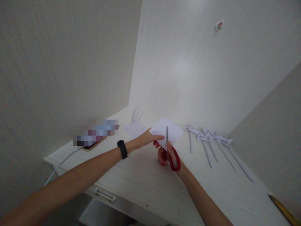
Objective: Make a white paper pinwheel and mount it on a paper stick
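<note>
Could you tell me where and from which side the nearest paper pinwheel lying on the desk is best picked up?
Probably by the bare middle of its stick, pinching from above. The pinwheel lies flat on the desk, its folded head at the far end beside others, so the slim stick is the freer, sturdier part.

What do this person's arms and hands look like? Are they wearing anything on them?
Both forearms are bare, with no sleeves showing. The left hand has a plain black band, like a watch or fitness tracker, round its wrist. The right hand has no band on its wrist. No gloves are worn on either hand, and any rings would be too small to tell.
</note>
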The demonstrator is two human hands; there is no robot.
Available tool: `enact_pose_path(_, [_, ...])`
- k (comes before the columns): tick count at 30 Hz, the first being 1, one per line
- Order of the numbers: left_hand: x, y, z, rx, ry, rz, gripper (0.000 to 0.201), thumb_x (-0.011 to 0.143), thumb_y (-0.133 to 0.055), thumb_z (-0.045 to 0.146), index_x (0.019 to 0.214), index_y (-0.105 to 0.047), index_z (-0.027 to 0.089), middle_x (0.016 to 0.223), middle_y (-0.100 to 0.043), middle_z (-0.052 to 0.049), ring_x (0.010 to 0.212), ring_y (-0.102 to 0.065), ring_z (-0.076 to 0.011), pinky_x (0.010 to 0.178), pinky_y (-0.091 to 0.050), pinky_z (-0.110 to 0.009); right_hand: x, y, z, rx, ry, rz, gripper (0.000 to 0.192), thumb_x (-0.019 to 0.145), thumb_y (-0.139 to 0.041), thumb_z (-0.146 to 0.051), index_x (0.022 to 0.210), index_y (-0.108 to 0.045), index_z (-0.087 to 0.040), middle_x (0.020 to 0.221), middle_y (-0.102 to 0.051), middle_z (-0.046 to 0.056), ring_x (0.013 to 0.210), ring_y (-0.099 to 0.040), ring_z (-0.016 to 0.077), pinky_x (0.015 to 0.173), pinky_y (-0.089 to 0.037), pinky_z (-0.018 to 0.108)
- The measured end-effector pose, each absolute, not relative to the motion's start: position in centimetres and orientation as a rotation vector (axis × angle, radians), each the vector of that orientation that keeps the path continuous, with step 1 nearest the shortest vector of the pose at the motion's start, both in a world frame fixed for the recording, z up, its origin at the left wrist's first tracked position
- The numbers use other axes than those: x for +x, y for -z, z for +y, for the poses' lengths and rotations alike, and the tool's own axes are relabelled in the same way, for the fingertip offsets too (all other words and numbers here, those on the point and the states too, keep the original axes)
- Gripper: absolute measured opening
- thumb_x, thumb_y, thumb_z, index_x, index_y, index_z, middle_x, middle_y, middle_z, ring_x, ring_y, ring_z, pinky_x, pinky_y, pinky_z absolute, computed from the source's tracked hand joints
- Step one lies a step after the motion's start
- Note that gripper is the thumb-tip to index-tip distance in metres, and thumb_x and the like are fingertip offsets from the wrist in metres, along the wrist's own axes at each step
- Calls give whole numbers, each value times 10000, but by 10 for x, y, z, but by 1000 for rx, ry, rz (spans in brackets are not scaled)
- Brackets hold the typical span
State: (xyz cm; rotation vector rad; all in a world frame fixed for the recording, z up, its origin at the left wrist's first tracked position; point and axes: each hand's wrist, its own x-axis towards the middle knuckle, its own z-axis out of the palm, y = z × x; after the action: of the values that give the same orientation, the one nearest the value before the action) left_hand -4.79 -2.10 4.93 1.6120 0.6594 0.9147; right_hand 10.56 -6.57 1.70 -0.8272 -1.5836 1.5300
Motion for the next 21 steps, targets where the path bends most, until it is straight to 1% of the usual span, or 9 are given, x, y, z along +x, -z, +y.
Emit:
enact_pose_path(4, [-47,-47,-18,1601,-917,683,319,713,-601,407,595,-583,111,474,-546,-6,429,-463,-80,438,-326,-206,105,-15,-65,-867,-1486,-1593,655,754,-253,-751,906,-503,-165,413,-427,-72,300,-298,69,357,-320,212])
enact_pose_path(7, [-47,-48,-18,1615,-905,655,320,722,-596,404,594,-588,110,477,-548,-7,435,-466,-79,441,-327,-205,105,-15,-65,-860,-1461,-1604,654,760,-250,-746,918,-502,-163,405,-422,-75,294,-298,71,348,-317,209])
enact_pose_path(12, [-48,-46,-18,1607,-908,647,296,731,-595,383,613,-601,111,492,-551,-6,443,-473,-81,453,-348,-209,106,-18,-66,-824,-1462,-1609,610,786,-268,-709,930,-507,-166,419,-420,-79,305,-289,66,381,-358,215])
enact_pose_path(17, [-48,-42,-15,1648,-914,607,286,748,-582,364,608,-594,116,496,-549,-1,445,-470,-75,451,-339,-202,106,-18,-67,-850,-1414,-1614,536,827,-285,-642,925,-505,-162,403,-414,-83,295,-280,64,353,-304,196])
enact_pose_path(21, [-49,-45,-16,1656,-920,612,288,753,-578,363,604,-591,117,495,-549,1,442,-466,-74,448,-334,-201,106,-18,-68,-832,-1426,-1614,515,833,-292,-627,919,-503,-165,396,-390,-91,298,-271,62,355,-302,192])
